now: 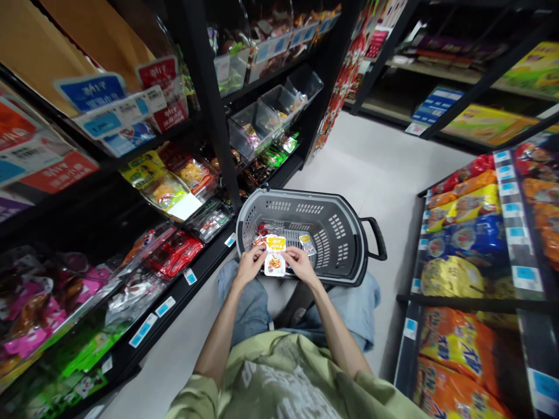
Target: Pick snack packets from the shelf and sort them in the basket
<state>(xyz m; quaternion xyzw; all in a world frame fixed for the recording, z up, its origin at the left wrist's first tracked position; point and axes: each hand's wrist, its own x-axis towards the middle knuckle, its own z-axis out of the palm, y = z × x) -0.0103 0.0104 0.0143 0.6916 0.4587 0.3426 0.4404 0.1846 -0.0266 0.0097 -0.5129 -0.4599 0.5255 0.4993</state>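
Note:
Between my two hands is a small white and yellow snack packet [275, 256] with a food picture on its front. My left hand [251, 265] pinches its left edge, and my right hand [300, 263] grips its right edge. Just beyond them a grey shopping basket [301, 198] with a black handle [376, 238] stands on the floor by my knees. Inside the basket lie a small clear packet [307, 244] with a yellow label and some red packets [271, 228], partly hidden behind the held one.
At the left, dark shelves hold red packets [179, 254], green packets [87, 361] and clear bins [248, 131]. A right-hand rack carries orange bags [454, 343] and blue bags [476, 235]. Pale floor [349, 154] runs between them toward another shelf with yellow boxes [484, 124].

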